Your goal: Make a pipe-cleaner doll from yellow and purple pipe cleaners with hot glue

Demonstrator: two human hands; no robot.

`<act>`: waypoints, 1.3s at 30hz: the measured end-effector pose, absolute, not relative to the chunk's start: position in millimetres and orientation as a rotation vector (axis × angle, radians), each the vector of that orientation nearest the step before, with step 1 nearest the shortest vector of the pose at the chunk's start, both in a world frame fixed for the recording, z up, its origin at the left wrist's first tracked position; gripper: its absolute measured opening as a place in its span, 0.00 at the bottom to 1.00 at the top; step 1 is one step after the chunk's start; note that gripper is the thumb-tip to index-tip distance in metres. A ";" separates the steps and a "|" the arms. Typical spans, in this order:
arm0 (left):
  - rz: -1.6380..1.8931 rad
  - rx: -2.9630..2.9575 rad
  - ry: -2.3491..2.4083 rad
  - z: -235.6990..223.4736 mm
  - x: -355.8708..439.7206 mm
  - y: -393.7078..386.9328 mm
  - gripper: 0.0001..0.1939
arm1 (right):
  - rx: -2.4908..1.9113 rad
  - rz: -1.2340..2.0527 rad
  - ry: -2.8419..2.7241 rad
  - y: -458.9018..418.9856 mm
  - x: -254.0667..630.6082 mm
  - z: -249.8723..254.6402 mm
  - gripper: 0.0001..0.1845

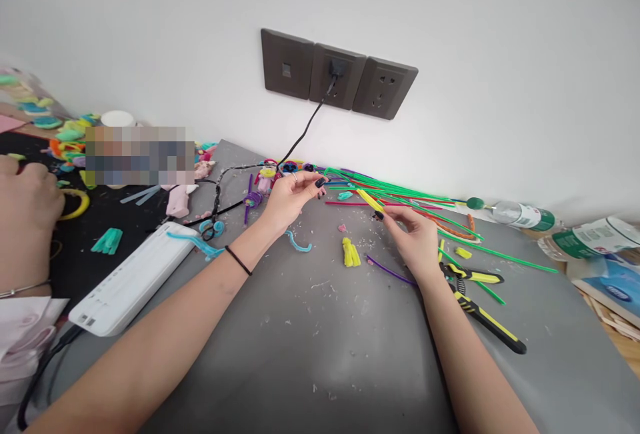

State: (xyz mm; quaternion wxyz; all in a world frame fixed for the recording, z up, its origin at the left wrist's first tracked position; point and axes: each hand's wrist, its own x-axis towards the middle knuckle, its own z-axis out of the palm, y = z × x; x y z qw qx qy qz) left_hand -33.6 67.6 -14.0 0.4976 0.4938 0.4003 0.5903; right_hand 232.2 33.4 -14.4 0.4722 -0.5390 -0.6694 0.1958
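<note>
Matt grey tabletop [300,354], fuzzy yellow pipe cleaner [371,200]

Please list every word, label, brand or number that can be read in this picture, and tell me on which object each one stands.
None can be read.
Green label on the lying plastic bottle: too small.
Label on the second bottle: blurred.
Blue packet at the right edge: white mark, unreadable.
White power strip: small dark marks at its near end, too small.
Wall sockets: no text visible.

A co-worker's hand [27,204] is cut off at left.
</note>
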 end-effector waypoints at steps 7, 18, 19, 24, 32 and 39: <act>1.406 1.239 0.946 -17.5 -35.3 67.8 0.27 | -1.318 0.500 -1.622 33.6 232.9 -15.6 0.12; 1.444 1.166 0.950 -17.2 -32.6 68.3 0.29 | -1.336 0.492 -1.616 32.7 231.9 -14.8 0.12; 1.443 1.187 0.966 -16.9 -33.0 68.6 0.29 | -1.339 0.493 -1.615 32.6 231.8 -14.7 0.12; 1.439 1.434 1.103 -12.7 -35.8 65.6 0.23 | -1.346 0.495 -1.616 33.0 232.1 -14.8 0.12; 1.388 1.996 1.270 -16.1 -35.4 58.3 0.05 | -1.323 0.462 -1.644 33.0 231.9 -15.4 0.11; 1.349 2.257 1.134 -23.6 -33.0 59.9 0.29 | -1.229 0.331 -1.848 29.8 231.2 -13.3 0.08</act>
